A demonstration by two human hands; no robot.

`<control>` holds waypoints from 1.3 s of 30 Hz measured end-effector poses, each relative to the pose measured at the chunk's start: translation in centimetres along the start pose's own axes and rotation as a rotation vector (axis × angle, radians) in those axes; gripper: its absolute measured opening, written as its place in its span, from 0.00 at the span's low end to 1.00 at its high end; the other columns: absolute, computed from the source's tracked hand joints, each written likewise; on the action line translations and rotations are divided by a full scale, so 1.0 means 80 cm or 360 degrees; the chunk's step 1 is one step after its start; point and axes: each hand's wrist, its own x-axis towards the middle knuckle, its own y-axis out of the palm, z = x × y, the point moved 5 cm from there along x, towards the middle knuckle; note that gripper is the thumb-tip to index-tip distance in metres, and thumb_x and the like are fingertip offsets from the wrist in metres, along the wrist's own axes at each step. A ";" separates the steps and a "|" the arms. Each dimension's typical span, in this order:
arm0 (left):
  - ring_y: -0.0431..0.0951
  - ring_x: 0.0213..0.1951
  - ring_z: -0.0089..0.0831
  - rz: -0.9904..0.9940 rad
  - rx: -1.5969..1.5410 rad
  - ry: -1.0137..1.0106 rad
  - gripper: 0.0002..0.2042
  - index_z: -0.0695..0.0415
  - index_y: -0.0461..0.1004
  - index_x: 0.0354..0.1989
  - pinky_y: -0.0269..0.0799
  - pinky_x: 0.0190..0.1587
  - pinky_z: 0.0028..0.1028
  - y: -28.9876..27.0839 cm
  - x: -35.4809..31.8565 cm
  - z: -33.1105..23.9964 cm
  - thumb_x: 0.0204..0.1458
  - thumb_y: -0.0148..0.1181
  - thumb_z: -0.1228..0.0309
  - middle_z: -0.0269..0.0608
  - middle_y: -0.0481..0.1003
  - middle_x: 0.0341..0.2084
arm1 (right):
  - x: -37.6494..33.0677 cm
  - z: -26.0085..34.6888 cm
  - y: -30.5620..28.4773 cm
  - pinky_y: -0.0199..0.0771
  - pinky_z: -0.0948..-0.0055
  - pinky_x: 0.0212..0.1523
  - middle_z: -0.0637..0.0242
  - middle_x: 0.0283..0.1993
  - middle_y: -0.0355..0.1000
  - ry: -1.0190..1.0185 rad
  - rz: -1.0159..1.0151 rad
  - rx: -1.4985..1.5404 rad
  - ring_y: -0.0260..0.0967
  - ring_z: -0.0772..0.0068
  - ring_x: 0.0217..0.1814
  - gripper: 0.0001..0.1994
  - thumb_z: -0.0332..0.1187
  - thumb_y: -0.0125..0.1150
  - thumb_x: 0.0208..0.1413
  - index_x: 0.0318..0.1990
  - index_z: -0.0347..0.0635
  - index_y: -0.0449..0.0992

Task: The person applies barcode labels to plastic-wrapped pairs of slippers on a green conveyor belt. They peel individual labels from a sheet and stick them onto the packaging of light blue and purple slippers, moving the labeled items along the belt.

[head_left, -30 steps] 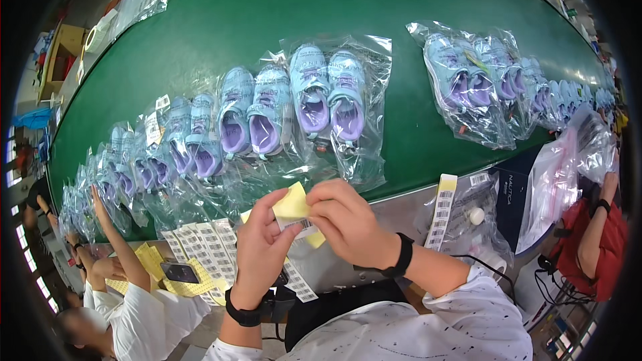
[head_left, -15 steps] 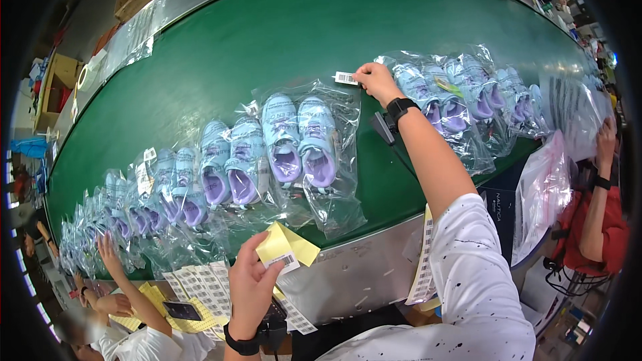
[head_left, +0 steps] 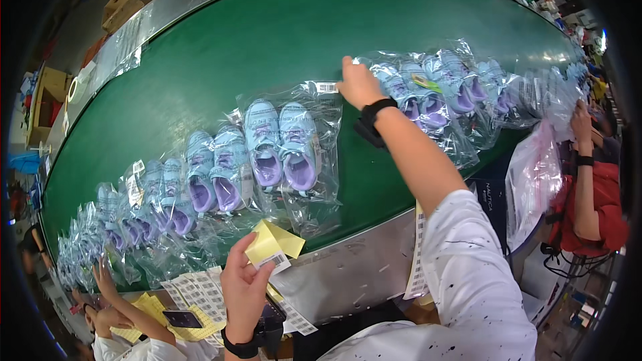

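head view. the right hand [head_left: 358, 83] reaches out over the green conveyor belt [head_left: 267, 33], its fingers curled down and its fingertips pressed on a small white barcode label [head_left: 326, 87] at the top corner of a clear plastic bag [head_left: 314, 160]; nothing is gripped between the fingers. just below and to the left of those fingertips, inside the bag, lies a pair of light blue children's shoes with purple lining [head_left: 281, 144]. to the right of the fingers lie further bagged shoes [head_left: 441, 90], partly behind the wrist with its black watch [head_left: 372, 120]. the left hand [head_left: 244, 287] is raised near the steel belt edge [head_left: 348, 267], thumb and fingers closed in a pinch on a yellow sheet of label backing [head_left: 271, 244] with one white barcode sticker at its lower edge. a row of bagged shoe pairs [head_left: 167, 194] runs away above and to the left of these fingers. below them lie sheets of barcode labels [head_left: 197, 291]. a neighbouring person's hands [head_left: 107, 281] touch bags at far left.
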 end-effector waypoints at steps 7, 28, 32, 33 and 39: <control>0.79 0.44 0.28 -0.0007 -0.0040 0.0035 0.27 0.64 0.59 0.63 0.75 0.42 0.21 -0.019 -0.019 0.021 0.52 0.55 0.88 0.47 0.75 0.43 | -0.096 -0.201 -0.104 0.66 0.60 0.58 0.50 0.53 0.70 -0.0211 -0.0686 -0.0014 0.67 0.49 0.57 0.20 0.34 0.63 0.53 0.54 0.40 0.74; 0.75 0.31 0.14 0.0100 0.0101 0.0211 0.11 0.68 0.74 0.48 0.74 0.36 0.17 0.090 -0.006 -0.026 0.56 0.57 0.82 0.36 0.78 0.30 | -0.322 0.108 -0.098 0.70 0.68 0.44 0.63 0.39 0.73 -0.0532 0.0189 0.1780 0.70 0.63 0.43 0.06 0.28 0.66 0.50 0.35 0.36 0.78; 0.73 0.29 0.12 -0.0003 -0.0009 0.0172 0.10 0.67 0.75 0.47 0.70 0.31 0.15 0.100 -0.007 -0.039 0.56 0.57 0.82 0.32 0.76 0.29 | -0.315 0.104 -0.113 0.69 0.69 0.42 0.64 0.38 0.73 -0.0578 0.0087 0.1715 0.70 0.64 0.41 0.04 0.24 0.66 0.49 0.32 0.36 0.78; 0.72 0.29 0.12 -0.0030 0.0018 0.0197 0.10 0.67 0.75 0.46 0.68 0.30 0.15 0.101 -0.009 -0.040 0.56 0.57 0.81 0.31 0.76 0.28 | -0.318 0.106 -0.111 0.70 0.69 0.43 0.63 0.38 0.74 -0.0597 0.0105 0.1699 0.71 0.64 0.41 0.04 0.24 0.66 0.48 0.32 0.36 0.78; 0.78 0.39 0.19 -0.0006 0.0394 0.0284 0.10 0.67 0.75 0.46 0.75 0.40 0.19 0.094 0.029 -0.033 0.56 0.57 0.80 0.38 0.78 0.39 | -0.299 0.094 -0.092 0.72 0.70 0.42 0.59 0.36 0.75 -0.0566 -0.0071 0.1536 0.74 0.62 0.39 0.05 0.22 0.66 0.45 0.32 0.35 0.77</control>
